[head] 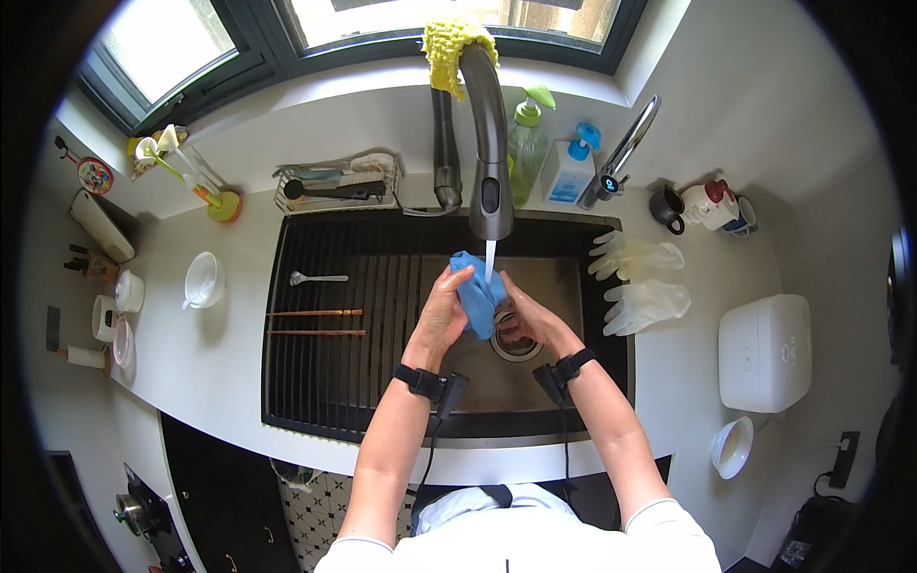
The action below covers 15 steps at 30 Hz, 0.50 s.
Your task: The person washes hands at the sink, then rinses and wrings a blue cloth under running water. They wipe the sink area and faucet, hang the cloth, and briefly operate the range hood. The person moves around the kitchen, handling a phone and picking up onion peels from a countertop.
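Note:
Water runs from the dark grey faucet [491, 204] onto a blue cloth [476, 295] above the sink basin [551, 286]. My left hand [443, 308] grips the cloth at its left side, thumb near the top. On the other side, my right hand [526, 308] is at the cloth's right edge with its fingers spread; whether it touches the cloth is unclear. The drain [517, 354] lies beneath the hands. On the black roll-up rack [387, 387] to the left rest a white spoon [319, 278] and a pair of wooden chopsticks [315, 332].
Pale gloves [647, 306] lie at the sink's right edge. A white bowl [205, 281] stands on the left counter, another bowl [732, 448] near a white appliance [765, 354] at right. Behind the sink are a wire basket [337, 208], a green pump bottle [526, 157] and a chrome tap [620, 157].

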### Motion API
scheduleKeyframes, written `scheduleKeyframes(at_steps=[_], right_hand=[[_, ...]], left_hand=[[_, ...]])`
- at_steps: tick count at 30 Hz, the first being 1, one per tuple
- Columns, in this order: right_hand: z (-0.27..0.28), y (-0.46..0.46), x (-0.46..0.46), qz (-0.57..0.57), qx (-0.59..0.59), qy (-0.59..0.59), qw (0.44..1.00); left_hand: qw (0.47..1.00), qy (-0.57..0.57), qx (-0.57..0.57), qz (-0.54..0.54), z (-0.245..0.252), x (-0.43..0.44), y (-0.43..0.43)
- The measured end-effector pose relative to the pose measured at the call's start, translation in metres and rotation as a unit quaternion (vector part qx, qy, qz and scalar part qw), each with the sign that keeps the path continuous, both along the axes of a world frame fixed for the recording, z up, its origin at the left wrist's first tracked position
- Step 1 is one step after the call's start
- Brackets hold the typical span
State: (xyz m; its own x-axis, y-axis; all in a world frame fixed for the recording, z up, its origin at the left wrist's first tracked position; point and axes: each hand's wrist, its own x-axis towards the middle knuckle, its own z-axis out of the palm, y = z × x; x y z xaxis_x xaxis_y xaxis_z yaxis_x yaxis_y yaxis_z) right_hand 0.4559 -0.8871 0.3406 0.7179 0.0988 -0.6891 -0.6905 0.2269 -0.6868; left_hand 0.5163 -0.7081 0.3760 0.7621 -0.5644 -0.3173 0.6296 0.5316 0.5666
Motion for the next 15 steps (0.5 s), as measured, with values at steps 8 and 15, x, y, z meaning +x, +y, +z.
scheduleKeyframes(at_steps=[8, 15], right_hand=[[-0.006, -0.008, 0.002, -0.112, 0.074, -0.116, 0.984], [0.011, 0.049, 0.003, -0.096, -0.169, -0.353, 0.915]], left_hand=[[0.987, -0.062, 0.125, 0.077, -0.031, -0.002, 0.003], [0.977, 0.066, 0.199, 0.033, -0.123, -0.006, -0.022]])
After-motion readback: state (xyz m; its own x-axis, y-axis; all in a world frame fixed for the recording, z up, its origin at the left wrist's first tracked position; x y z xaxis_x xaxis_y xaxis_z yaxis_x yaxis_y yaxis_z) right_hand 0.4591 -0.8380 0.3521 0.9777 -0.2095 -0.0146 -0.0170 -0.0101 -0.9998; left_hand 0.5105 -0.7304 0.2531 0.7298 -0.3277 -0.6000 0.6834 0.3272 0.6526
